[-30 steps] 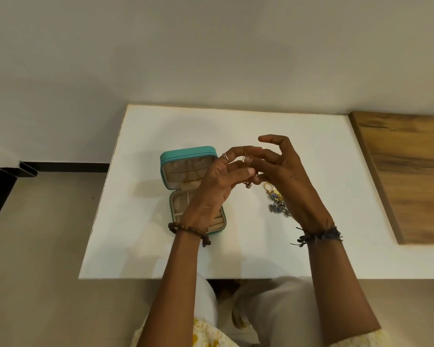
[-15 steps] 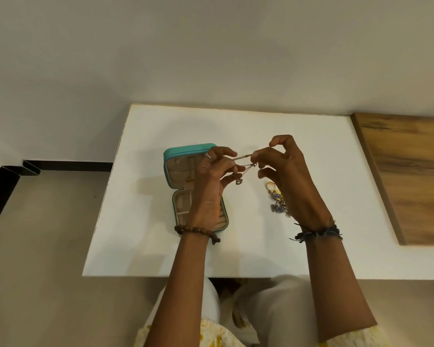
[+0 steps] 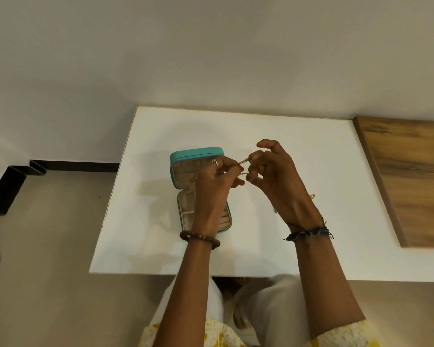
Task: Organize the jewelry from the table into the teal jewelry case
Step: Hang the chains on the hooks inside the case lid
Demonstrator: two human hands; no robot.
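Left hand point(image 3: 214, 181) and right hand point(image 3: 273, 176) raised over white desk point(image 3: 311, 159), both pinching thin metal chain point(image 3: 244, 162), open teal jewelry case point(image 3: 196, 152) beneath

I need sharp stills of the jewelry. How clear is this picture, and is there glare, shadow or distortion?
Head view: soft, even light, no glare on the white table; faint shadows left of the open teal jewelry case; the thin chain pinched between left hand and right hand is slightly soft; wide-angle lens bends edges.
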